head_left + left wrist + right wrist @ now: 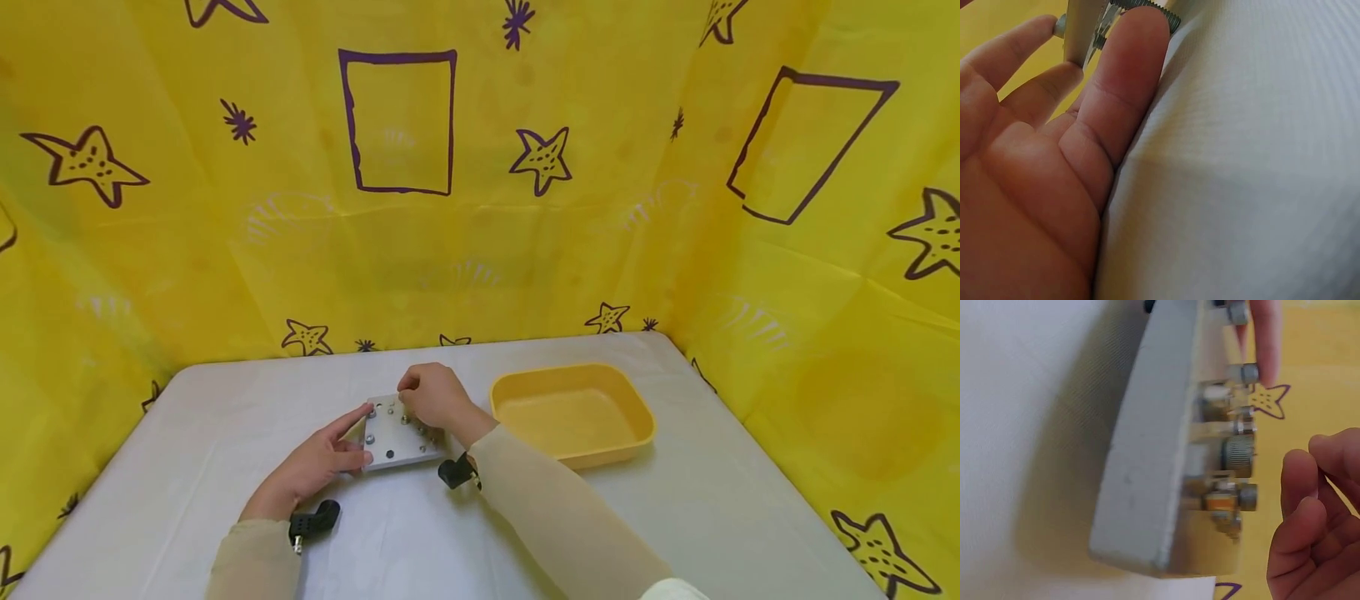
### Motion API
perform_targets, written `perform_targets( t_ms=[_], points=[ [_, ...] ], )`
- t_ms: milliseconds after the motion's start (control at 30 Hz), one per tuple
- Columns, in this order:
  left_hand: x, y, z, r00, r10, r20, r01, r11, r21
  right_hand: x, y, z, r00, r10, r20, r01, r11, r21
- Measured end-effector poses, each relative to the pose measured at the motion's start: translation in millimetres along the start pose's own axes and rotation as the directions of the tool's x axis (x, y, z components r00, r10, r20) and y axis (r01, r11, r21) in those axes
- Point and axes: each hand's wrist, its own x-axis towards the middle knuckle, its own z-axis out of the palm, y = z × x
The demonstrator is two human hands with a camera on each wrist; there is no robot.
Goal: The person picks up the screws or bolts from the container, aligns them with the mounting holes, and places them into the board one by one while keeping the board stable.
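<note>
A silvery metal block (386,437) carries several bolts and small fittings on its upper face. My left hand (322,458) grips its left side, the index finger at the far left corner and the thumb by the near one. Threaded bolts (1175,22) stick out beside that thumb in the left wrist view. Above the block's far right part is my right hand (438,396), fingers curled in. In the right wrist view its thumb and fingertips (1300,478) are drawn together, apart from the knurled bolt head (1238,456), with nothing visible between them.
Just right of the block stands a yellow plastic tray (645,433), partly behind the right forearm. A pale cloth covers the table (225,408). Yellow curtains (480,250) with starfish drawings enclose the back and sides.
</note>
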Motion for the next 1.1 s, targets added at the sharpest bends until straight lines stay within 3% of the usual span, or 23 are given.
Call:
perform_targets(
  t_ms=[233, 433, 733, 1100],
  points=[
    [-3.1, -1.2, -3.2, 1.000, -0.010, -0.013, 0.011, 0.999, 0.051, -7.6, -3.2, -7.2, 1.000, 0.004, -0.012, -0.003, 0.996, 0.087],
    [-2.3, -3.2, -0.2, 1.000, -0.009, -0.014, 0.009, 1.000, 0.010, -16.7, 3.6, -20.5, 0.997, -0.038, -0.060, 0.044, 0.993, 0.107],
    [-4.2, -4.6, 3.4, 1.000, 0.012, 0.002, -0.012, 1.000, -0.023, -27.7, 16.2, -41.4, 0.993, -0.030, -0.117, 0.063, 0.956, 0.287],
    [-6.8, -7.4, 3.4, 1.000, -0.008, -0.014, 0.007, 0.999, -0.042, -52.0, 34.6, -83.6, 0.974, 0.034, -0.224, 0.033, 0.957, 0.289]
  ],
)
